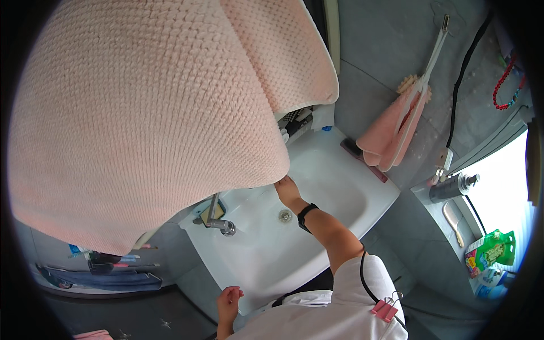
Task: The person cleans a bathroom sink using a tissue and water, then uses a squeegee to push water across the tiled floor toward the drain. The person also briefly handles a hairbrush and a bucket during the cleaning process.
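Observation:
A large pale pink textured towel (161, 127) fills the upper left and hangs close to the camera, over part of the white washbasin (255, 263). My right hand (287, 189), with a black band at the wrist, reaches over the basin to the towel's lower right edge. Its fingertips meet that edge and are partly hidden, so a grip on the cloth cannot be made out. Low in the view, my left hand (230, 296) is beside the basin's near left corner, fingers loosely curled and nothing seen in it. A chrome faucet (221, 226) and a drain (285, 216) show in the basin.
A hairbrush (378, 173) lies on the basin's right rim, below a hanging pink hand towel (395, 131). The window sill holds a pump bottle (450, 189), a comb (453, 223) and a green pouch (491, 250). A soap dish (212, 212) sits by the faucet. A shelf (102, 291) with toiletries is at left.

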`<state>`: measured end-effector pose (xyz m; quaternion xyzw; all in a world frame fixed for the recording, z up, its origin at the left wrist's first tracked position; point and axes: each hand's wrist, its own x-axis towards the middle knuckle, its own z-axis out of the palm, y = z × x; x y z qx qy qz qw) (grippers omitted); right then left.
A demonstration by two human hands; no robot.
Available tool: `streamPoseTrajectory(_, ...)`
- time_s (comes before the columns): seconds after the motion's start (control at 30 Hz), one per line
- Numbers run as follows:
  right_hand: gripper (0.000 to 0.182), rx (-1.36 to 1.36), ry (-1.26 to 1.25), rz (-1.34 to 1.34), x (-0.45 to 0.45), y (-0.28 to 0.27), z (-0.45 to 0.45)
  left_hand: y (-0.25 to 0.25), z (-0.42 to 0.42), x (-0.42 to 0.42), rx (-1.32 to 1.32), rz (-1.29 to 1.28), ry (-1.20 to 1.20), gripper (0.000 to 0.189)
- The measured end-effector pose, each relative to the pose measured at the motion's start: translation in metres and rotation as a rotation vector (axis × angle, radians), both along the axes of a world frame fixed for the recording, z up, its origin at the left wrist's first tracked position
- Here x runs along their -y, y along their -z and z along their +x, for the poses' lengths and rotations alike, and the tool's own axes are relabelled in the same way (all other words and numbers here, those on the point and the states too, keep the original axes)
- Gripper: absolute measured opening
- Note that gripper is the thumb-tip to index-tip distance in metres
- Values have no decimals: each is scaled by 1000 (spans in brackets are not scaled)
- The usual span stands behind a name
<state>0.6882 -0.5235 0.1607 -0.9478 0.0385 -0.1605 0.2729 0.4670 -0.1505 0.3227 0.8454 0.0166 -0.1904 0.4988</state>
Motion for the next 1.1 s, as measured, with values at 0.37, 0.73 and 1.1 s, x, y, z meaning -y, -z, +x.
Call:
streamPoseTrajectory(0.37,35,128,253,626,-27,-7,33,0,1,0,22,14,-32,14)
streamPoseTrajectory(0.73,40,40,-71,-212,-45,5,9,3,7,11,26,6,-4,14)
streamPoseTrajectory(1.1,45,199,436,138,90,4,40,6,-2,6,39,48,16,13)
